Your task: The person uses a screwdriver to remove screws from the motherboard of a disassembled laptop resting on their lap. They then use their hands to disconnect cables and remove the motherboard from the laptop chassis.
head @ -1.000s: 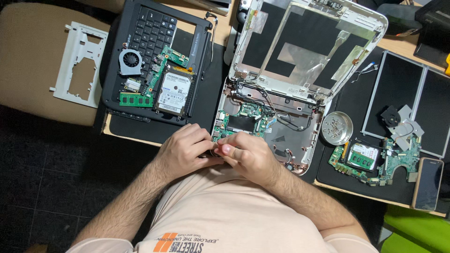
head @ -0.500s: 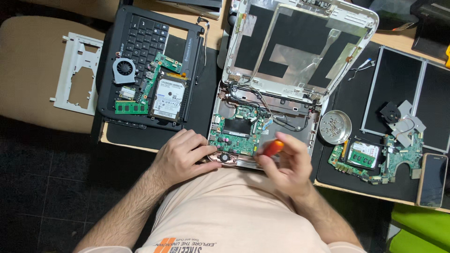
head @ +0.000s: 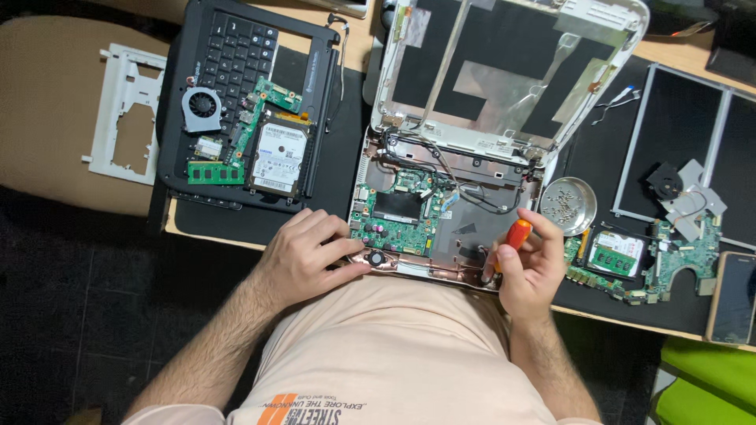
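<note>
An opened white laptop (head: 472, 157) lies on the desk with its lid frame stripped and its green mainboard (head: 398, 216) bare. My left hand (head: 307, 253) rests on the near left corner of the base, fingers spread beside a small copper fan part (head: 376, 257). My right hand (head: 528, 264) grips an orange-handled screwdriver (head: 516, 234), its tip down at the near right part of the base.
A round metal dish of screws (head: 568, 206) sits right of the laptop. Further right lie a second green board (head: 630, 264), a fan and dark screen panels (head: 685, 142). On the left, a black keyboard tray (head: 236, 47) holds a hard drive, fan and memory stick; a white plastic frame (head: 122, 110) lies on a chair.
My right hand has moved right along the laptop's near edge with the screwdriver, away from my left hand. The left hand stays on the near left corner.
</note>
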